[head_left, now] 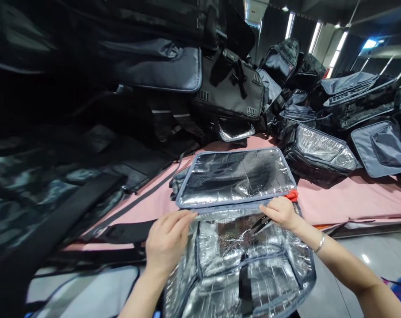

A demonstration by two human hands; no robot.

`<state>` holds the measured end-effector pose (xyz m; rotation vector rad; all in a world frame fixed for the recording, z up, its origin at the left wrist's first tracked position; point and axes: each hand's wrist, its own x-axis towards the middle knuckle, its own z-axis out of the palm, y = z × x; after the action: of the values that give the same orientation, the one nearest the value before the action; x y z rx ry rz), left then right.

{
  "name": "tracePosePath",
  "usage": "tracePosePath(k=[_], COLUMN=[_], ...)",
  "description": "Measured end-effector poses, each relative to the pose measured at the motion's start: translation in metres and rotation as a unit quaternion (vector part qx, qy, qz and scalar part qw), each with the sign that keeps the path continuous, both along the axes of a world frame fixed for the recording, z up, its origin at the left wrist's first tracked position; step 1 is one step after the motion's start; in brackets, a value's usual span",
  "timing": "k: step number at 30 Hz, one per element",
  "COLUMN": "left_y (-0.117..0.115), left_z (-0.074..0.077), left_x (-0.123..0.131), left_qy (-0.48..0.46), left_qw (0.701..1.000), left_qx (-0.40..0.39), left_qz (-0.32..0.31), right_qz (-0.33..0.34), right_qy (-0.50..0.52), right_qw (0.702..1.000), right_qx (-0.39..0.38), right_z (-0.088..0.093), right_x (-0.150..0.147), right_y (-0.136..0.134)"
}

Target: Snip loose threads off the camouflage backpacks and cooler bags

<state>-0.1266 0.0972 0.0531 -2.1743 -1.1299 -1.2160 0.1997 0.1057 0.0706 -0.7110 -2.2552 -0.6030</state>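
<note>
An insulated bag (233,265) with a crinkled silver foil lining lies in front of me, its mouth facing up. Its foil-lined lid (236,174) is folded back onto the pink surface. My left hand (169,238) is closed, pinching the grey-edged seam between lid and body at the left. Farther right along that seam, my right hand (280,212) is closed around scissors (261,224). Their dark blades point down and left over the lining, and a red part, apparently the handle, shows behind the hand. The right fingertips also touch the seam. A black strap (245,285) lies inside the bag.
Black bags (233,84) are piled at the back and left. Another foil-lined bag (322,150) stands open at the right on the pink cloth (346,198). A long black strap (130,232) lies at the left. Tiled floor (362,256) shows at lower right.
</note>
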Motion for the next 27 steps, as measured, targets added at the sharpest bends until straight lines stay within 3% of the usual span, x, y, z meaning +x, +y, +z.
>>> tracePosePath(k=[4, 10, 14, 17, 20, 22, 27], left_y=[-0.004, -0.020, -0.028, -0.023, -0.010, -0.004, -0.011], left_z=[-0.006, -0.018, -0.017, -0.010, -0.001, 0.004, 0.021], left_x=[-0.011, -0.003, 0.000, 0.000, 0.003, 0.009, 0.041], left_qy=[-0.038, -0.115, -0.185, -0.278, -0.384, -0.437, -0.507], left_qw=[0.999, 0.993, 0.981, 0.928, 0.828, 0.790, 0.784], left_qx=[-0.016, 0.032, -0.048, -0.227, -0.389, -0.419, -0.359], left_qz=[0.011, 0.010, 0.032, 0.100, 0.128, 0.099, 0.008], right_qz=[0.002, 0.024, 0.030, 0.036, 0.032, 0.016, -0.012], right_qy=[0.012, 0.014, 0.016, 0.023, 0.023, 0.029, 0.112], right_qw=[1.000, 1.000, 0.999, 0.999, 0.999, 0.998, 0.970], right_qx=[0.003, 0.005, -0.015, -0.026, -0.034, -0.056, -0.215], right_z=[-0.003, 0.000, -0.001, -0.005, -0.008, -0.005, 0.027], right_x=[0.001, 0.005, 0.008, 0.007, 0.006, 0.006, 0.008], right_y=[-0.002, -0.014, -0.018, -0.016, -0.014, -0.014, -0.013])
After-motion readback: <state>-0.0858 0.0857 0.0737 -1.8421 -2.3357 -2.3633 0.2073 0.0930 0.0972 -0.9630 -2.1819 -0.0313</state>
